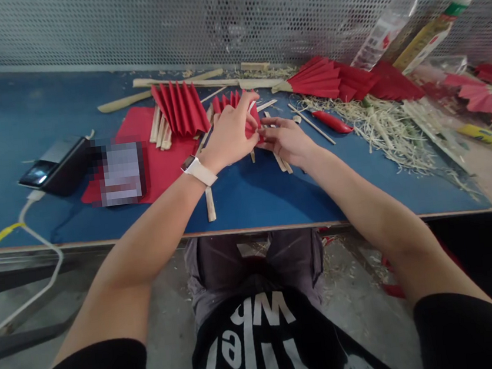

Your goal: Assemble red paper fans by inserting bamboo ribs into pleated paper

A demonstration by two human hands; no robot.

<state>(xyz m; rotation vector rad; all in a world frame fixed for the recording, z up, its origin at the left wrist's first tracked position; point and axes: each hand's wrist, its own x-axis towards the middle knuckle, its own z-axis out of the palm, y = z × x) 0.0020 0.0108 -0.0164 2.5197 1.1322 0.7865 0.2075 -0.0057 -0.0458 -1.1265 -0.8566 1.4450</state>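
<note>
A pleated red paper (226, 101) is between my two hands near the middle of the table. My left hand (232, 131) curls over its near side, fingers closed, and hides much of it. From the right, my right hand (284, 140) pinches the same paper at its edge with bent fingers. Another pleated red paper (180, 109) lies just left, on top of several bamboo strips (162, 129). Below my hands, a bamboo strip (210, 205) points toward the table's front edge. A thin stick (311, 124) and a red-handled tool (332, 122) lie to the right.
Flat red paper (162, 169) carries a pixelated phone (121, 172) on the left. Beyond it stands a dark device (61, 164) with a white cable (46, 284). Bamboo shavings (385, 124), red fans (316, 79) and a clear bottle (393, 19) are at right, before a perforated metal panel (122, 33).
</note>
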